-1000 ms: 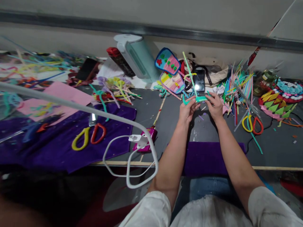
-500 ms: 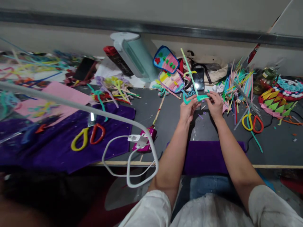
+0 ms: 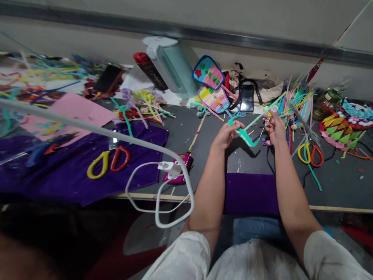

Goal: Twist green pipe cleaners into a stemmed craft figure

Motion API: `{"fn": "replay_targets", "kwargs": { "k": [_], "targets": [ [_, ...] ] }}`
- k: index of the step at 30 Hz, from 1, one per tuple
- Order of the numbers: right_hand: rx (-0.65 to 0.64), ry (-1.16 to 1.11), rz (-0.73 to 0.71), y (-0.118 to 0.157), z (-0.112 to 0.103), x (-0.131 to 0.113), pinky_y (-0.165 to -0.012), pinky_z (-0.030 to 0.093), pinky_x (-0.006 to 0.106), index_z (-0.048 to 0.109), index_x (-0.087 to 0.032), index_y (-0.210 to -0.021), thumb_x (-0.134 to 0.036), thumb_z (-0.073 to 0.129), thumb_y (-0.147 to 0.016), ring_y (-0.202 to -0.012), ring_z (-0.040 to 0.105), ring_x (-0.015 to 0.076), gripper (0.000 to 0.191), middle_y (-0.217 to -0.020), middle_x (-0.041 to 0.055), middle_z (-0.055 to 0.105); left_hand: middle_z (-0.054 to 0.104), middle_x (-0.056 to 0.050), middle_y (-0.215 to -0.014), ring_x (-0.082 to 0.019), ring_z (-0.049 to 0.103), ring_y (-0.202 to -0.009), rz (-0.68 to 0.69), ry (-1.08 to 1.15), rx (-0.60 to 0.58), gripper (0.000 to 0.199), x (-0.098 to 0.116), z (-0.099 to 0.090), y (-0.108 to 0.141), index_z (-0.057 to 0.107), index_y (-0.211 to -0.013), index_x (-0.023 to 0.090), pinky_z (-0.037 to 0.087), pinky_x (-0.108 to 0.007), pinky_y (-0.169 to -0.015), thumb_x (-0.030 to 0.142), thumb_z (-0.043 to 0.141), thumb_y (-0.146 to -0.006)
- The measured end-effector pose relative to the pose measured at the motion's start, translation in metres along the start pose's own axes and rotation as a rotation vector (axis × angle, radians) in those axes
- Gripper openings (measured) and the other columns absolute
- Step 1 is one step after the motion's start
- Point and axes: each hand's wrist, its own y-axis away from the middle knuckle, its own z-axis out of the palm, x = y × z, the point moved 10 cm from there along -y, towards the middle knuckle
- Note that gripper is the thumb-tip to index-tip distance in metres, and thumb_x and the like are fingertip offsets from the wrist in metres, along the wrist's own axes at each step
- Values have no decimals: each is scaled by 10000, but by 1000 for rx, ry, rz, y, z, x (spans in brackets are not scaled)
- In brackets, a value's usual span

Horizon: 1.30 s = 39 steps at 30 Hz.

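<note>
My left hand [image 3: 226, 135] is closed in a pinch on the left end of a pipe-cleaner figure. Its wide turquoise part [image 3: 245, 137] is bent in a zigzag, and a pale green stem [image 3: 256, 121] slants up to the right from it. My right hand [image 3: 277, 128] is closed around that stem near a small yellow piece. A thin shiny strand [image 3: 264, 129] runs from the right fingertips down toward the bent turquoise end; whether it is bare wire I cannot tell. Under the hands lie small purple bits on the grey table [image 3: 243, 161].
Red-and-yellow-handled scissors [image 3: 317, 153] lie right, beside bundled pipe cleaners [image 3: 300, 105]. A phone [image 3: 246, 98], a bag [image 3: 269, 85], and a pale blue jug [image 3: 175, 70] stand behind. A white cable [image 3: 163, 149] loops across the left, over purple cloth [image 3: 145, 155].
The stem has tipped from upright to slanting right. My right hand has moved up and right from the turquoise part to the stem near the yellow piece. The left hand still pinches the turquoise part.
</note>
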Motion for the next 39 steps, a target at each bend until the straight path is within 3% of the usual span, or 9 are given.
{"fn": "replay_targets", "kwargs": {
  "k": [6, 12, 16, 19, 22, 28, 31, 35, 39],
  "targets": [
    [40, 28, -6, 5, 0, 0, -336, 284, 115, 597, -201, -764, -374, 826, -686, -384, 396, 4, 297, -547, -98, 577, 725, -40, -789, -148, 678, -655, -44, -36, -5, 436, -11, -4, -3, 695, -976, 158, 534, -240, -610, 499, 801, -727],
    [125, 77, -43, 2, -14, -3, -340, 287, 121, 591, -221, -804, -381, 772, -743, -385, 414, 13, 249, -542, -111, 568, 743, -24, -858, -244, 744, -842, 21, -20, -7, 860, -8, 1, -2, 543, -1310, 207, 580, -323, -737, 247, 928, -542],
    [189, 106, -83, 1, -22, -10, -320, 245, 132, 598, -202, -727, -469, 766, -740, -396, 408, 15, 316, -546, -92, 583, 737, -33, -842, -228, 742, -812, 43, -55, 50, 718, -6, -4, -3, 600, -1250, 177, 573, -302, -702, 218, 886, -592],
    [252, 108, -107, 1, -29, -14, -365, 344, 125, 639, -188, -724, -488, 773, -740, -443, 482, 22, 328, -576, -71, 629, 729, -44, -834, -233, 743, -810, 28, -75, 48, 597, -5, -5, -3, 659, -1138, 137, 565, -282, -646, 239, 878, -592],
    [234, 89, -87, 0, -28, -13, -418, 427, 131, 665, -173, -725, -498, 766, -754, -475, 532, 31, 342, -617, -40, 677, 731, -48, -831, -241, 747, -812, 4, -78, 28, 603, -6, -3, -1, 672, -1127, 132, 568, -281, -629, 258, 885, -577],
    [191, 28, -47, 1, -22, -11, -382, 392, 120, 674, -151, -722, -436, 781, -763, -442, 494, 22, 307, -592, -34, 663, 745, -53, -848, -232, 751, -793, -7, -71, 23, 615, -7, -5, -1, 678, -1147, 143, 570, -269, -622, 257, 892, -582],
    [151, 43, -11, 2, -18, -8, -379, 415, 118, 687, -161, -775, -435, 784, -762, -469, 536, 31, 291, -662, -24, 702, 761, -77, -921, -247, 754, -852, 49, -37, 70, 573, -5, -11, -4, 682, -1140, 152, 583, -285, -664, 259, 878, -612],
    [131, 33, 20, 2, -15, -4, -453, 516, 138, 690, -177, -860, -390, 771, -783, -532, 610, 50, 240, -738, -21, 733, 766, -118, -1065, -247, 737, -971, 134, 65, 155, 466, 0, -19, -7, 687, -1122, 163, 604, -347, -830, 282, 840, -699],
    [158, -26, 22, 2, -18, -3, -541, 585, 168, 687, -182, -897, -355, 760, -801, -557, 639, 61, 211, -729, -24, 732, 735, -114, -1183, -244, 715, -1056, 130, 147, 92, 506, -1, -10, -7, 659, -1174, 180, 593, -390, -928, 204, 835, -700]
  ]
}}
